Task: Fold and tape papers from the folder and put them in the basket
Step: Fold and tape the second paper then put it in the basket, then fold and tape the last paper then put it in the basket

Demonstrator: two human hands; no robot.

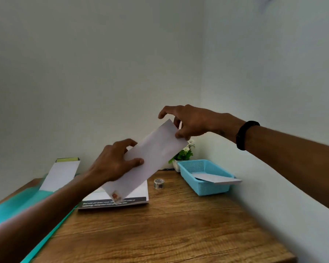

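Two hands are up in my view, both on one folded white paper strip [150,158] held in the air above the wooden surface [160,230]. Its long axis runs on a diagonal, from low near me at the left to high and far at the right, and I see one small reddish piece of patterned tape [115,196] at its lower end. My left hand [110,164] reaches in from the lower left, forearm stretched forward, its grip narrow on the strip's left edge with thumb on the front face and fingers curled behind. My right hand [188,122] comes in from the right, wearing one black wristband [244,134]; its thumb and a finger pinch the strip's upper corner, the other fingers arched above. One blue plastic mesh basket [205,177] sits at the far right against the wall with one folded white paper [218,179] lying in it, jutting over its rim. One small roll of patterned tape [159,183] stands between the basket and one flat stack of printed sheets [137,198]. One teal folder [17,205] lies at the left, one small potted plant [184,154] behind the basket.
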